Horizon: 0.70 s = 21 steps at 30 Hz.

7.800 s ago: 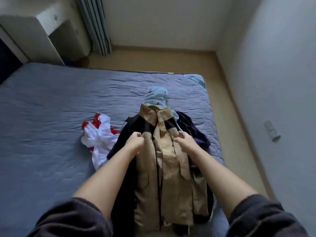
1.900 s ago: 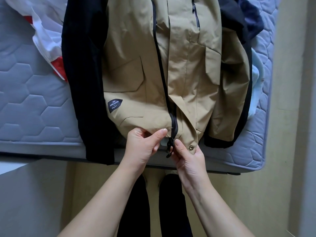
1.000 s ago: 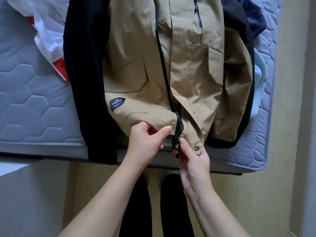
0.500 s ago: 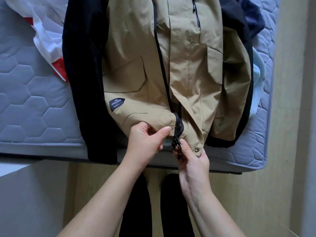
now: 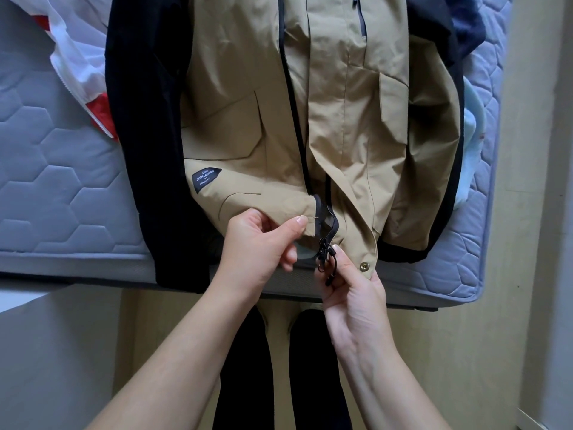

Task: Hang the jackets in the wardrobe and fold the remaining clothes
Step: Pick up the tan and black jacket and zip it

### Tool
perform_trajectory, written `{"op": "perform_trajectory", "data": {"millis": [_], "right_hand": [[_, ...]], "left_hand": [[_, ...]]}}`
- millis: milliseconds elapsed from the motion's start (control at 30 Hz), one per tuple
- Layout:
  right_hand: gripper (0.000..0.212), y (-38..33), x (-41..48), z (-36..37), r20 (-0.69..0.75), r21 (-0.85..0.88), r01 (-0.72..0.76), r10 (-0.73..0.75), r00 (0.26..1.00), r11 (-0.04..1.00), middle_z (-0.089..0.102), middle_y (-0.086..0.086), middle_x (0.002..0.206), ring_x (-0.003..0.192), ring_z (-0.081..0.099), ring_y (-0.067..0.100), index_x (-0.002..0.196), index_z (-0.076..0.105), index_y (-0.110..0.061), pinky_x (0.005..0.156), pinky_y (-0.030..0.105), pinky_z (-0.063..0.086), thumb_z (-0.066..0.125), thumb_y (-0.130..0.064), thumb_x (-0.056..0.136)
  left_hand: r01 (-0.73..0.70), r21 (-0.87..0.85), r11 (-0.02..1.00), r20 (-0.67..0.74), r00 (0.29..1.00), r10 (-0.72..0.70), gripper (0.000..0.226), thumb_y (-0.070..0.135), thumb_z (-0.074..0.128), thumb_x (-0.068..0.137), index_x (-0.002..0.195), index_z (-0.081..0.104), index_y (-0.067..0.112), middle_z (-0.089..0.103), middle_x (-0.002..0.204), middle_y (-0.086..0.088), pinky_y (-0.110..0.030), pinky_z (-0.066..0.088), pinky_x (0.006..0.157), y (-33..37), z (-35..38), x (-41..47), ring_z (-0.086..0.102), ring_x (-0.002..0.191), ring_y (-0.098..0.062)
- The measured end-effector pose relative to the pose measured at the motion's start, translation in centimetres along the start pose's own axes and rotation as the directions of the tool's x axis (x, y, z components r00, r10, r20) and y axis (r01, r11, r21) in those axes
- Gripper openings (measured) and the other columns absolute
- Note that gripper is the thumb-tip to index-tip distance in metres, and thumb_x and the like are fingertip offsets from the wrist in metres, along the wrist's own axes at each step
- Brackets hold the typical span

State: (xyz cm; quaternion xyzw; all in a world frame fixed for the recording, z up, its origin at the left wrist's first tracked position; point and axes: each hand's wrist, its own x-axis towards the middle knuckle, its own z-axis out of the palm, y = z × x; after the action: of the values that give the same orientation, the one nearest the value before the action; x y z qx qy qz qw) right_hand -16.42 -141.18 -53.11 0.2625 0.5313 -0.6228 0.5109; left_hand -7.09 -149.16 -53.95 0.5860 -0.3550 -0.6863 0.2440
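A tan jacket [image 5: 341,119] with black sleeves lies front-up on the bed, its hem at the mattress edge. My left hand [image 5: 257,243] pinches the hem of the left front panel beside the zipper. My right hand [image 5: 350,287] pinches the black zipper pull [image 5: 325,259] at the bottom of the right panel. The zipper's lowest part is spread apart between the two panels. A white and red garment [image 5: 77,63] lies to the left, a dark blue garment [image 5: 468,35] and a light blue one [image 5: 471,131] to the right, partly under the jacket.
The grey quilted mattress [image 5: 62,187] ends just in front of me; its right corner is near a wall [image 5: 542,212]. My legs in dark trousers [image 5: 279,383] stand on beige floor [image 5: 449,352] below the bed edge. A pale surface [image 5: 46,352] fills the lower left.
Earlier my hands were up at the jacket's chest; now they work at the hem. Over the last second the hands have barely moved, still holding the zipper ends.
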Motion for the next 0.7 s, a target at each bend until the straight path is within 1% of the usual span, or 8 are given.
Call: {"op": "perform_trajectory", "data": {"millis": [67,167,367,400,500,567,700], "right_hand": [[0.026,-0.1,-0.1,0.1,-0.005,-0.007,0.0,0.0,1.0,1.0,0.071,0.004,0.072,0.057,0.065,0.01,0.089,0.065,-0.01,0.049,0.02,0.052,0.069,-0.001,0.065],[0.027,-0.1,-0.4,0.2,-0.009,-0.014,-0.005,0.005,1.0,1.0,0.071,0.005,0.074,0.058,0.065,0.011,0.09,0.065,-0.01,0.049,0.021,0.051,0.07,-0.002,0.064],[0.026,0.0,-0.4,0.6,-0.019,-0.01,0.023,-0.023,1.0,1.0,0.071,0.005,0.072,0.056,0.064,0.01,0.087,0.065,-0.01,0.048,0.02,0.051,0.07,-0.003,0.062],[0.026,0.0,-0.4,0.6,-0.021,-0.018,0.028,-0.028,0.999,0.999,0.071,0.004,0.072,0.056,0.064,0.01,0.087,0.065,-0.01,0.048,0.02,0.051,0.071,-0.003,0.062],[0.026,0.2,-0.5,0.5,-0.02,-0.049,0.033,-0.034,0.999,0.998,0.071,0.005,0.075,0.058,0.064,0.011,0.088,0.066,-0.01,0.05,0.021,0.052,0.071,-0.004,0.063],[0.027,0.3,-0.6,0.5,-0.018,-0.065,0.032,-0.033,0.999,0.997,0.072,0.006,0.078,0.06,0.065,0.011,0.088,0.067,-0.01,0.05,0.021,0.052,0.072,-0.005,0.063],[0.026,0.4,-0.7,0.5,-0.006,-0.066,0.044,-0.045,0.999,0.997,0.072,0.005,0.077,0.059,0.065,0.011,0.088,0.067,-0.011,0.05,0.021,0.051,0.072,-0.005,0.063]], "left_hand": [[-0.006,-0.009,1.0,0.002,1.0,0.006,0.017,0.008,0.072,0.081,0.068,0.063,0.009,0.057,0.056,-0.016,-0.02,0.037,0.037,0.3,0.0,-0.1,0.044,0.036,-0.014],[0.004,0.0,1.0,0.012,1.0,-0.004,0.016,0.007,0.072,0.081,0.069,0.062,0.007,0.056,0.054,-0.014,-0.02,0.037,0.037,0.5,0.2,-0.2,0.044,0.036,-0.014],[-0.027,0.043,0.999,0.036,0.999,0.025,0.018,0.003,0.07,0.082,0.068,0.06,0.007,0.053,0.043,-0.003,-0.017,0.036,0.036,0.6,-0.1,-0.8,0.043,0.032,-0.009],[-0.032,0.043,0.999,0.03,0.999,0.03,0.017,0.003,0.07,0.082,0.068,0.06,0.007,0.054,0.045,-0.005,-0.017,0.036,0.037,0.6,-0.2,-0.9,0.044,0.033,-0.009],[-0.034,0.013,0.999,-0.006,0.999,0.035,0.016,0.006,0.072,0.081,0.069,0.061,0.007,0.057,0.056,-0.018,-0.019,0.037,0.039,0.6,-0.5,-0.9,0.044,0.035,-0.014],[-0.038,0.005,0.999,-0.008,0.999,0.038,0.015,0.007,0.072,0.081,0.069,0.062,0.007,0.057,0.059,-0.022,-0.02,0.037,0.04,0.6,-0.6,-0.9,0.044,0.036,-0.015],[-0.055,0.037,0.998,-0.007,0.998,0.056,0.017,0.008,0.072,0.082,0.068,0.062,0.009,0.055,0.047,-0.01,-0.018,0.038,0.041,0.5,-0.3,-1.3,0.044,0.034,-0.014]]}}
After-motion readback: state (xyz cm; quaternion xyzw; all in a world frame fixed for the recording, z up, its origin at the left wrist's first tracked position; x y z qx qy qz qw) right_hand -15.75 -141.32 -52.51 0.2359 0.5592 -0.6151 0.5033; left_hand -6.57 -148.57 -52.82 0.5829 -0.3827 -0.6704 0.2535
